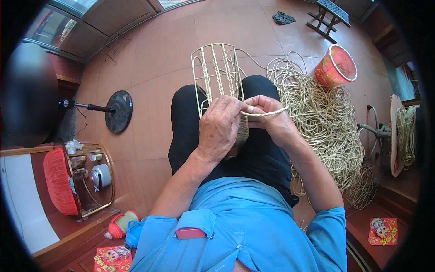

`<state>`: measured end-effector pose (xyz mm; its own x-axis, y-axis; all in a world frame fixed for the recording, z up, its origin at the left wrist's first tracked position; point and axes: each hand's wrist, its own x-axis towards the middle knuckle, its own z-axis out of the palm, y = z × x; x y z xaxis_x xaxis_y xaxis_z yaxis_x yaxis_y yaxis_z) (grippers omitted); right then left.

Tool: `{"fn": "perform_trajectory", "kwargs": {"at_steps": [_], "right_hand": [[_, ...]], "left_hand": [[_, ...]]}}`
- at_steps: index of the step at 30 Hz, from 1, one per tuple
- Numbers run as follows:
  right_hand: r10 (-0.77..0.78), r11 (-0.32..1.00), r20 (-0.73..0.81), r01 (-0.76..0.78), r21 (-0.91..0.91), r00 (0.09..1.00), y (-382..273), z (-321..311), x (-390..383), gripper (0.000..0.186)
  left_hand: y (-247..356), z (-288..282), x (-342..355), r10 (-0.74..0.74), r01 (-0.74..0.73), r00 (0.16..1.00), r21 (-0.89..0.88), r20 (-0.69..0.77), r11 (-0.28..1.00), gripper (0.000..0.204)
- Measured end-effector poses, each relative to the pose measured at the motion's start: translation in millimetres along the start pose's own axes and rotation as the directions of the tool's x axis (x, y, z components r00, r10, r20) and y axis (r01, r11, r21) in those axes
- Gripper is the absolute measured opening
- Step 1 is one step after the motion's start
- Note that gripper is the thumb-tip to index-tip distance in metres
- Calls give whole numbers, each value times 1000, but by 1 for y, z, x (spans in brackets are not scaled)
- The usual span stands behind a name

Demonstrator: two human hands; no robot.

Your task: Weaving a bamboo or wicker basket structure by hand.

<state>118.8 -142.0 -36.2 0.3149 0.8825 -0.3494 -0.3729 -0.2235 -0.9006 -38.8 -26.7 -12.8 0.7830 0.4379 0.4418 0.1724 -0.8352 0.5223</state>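
Observation:
A basket frame (215,63) of pale wire, with twisted cords running along its length, rests on my lap between my knees. Its near part is a tight woven section (244,132), partly covered by my hands. My left hand (220,124) lies over the frame with its fingers closed at the weaving edge, pinching the cord there. Beside it, my right hand (269,119) has its fingers curled and pressed together on the same straw-coloured cord (273,112), whose short length crosses over that hand. The fingertips of both hands nearly meet, and the exact grip is partly hidden.
A large tangled heap of cord (317,122) covers the floor at my right, a strand leading from the frame. Behind it stands a red bucket (333,68). A round black base (118,112) is on the left, near a red plastic basket (59,181). A small stool (328,18) stands far right.

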Motion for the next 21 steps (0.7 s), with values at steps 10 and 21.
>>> {"fn": "perform_trajectory", "kwargs": {"at_steps": [10, 21], "right_hand": [[-384, 919, -253, 343, -192, 888, 25, 19, -23, 11], [15, 709, -4, -8, 705, 1000, -18, -45, -29, 5]], "left_hand": [[7, -9, -27, -473, 361, 881, -656, 8, 662, 15], [22, -3, -35, -304, 271, 952, -405, -17, 873, 19]]}}
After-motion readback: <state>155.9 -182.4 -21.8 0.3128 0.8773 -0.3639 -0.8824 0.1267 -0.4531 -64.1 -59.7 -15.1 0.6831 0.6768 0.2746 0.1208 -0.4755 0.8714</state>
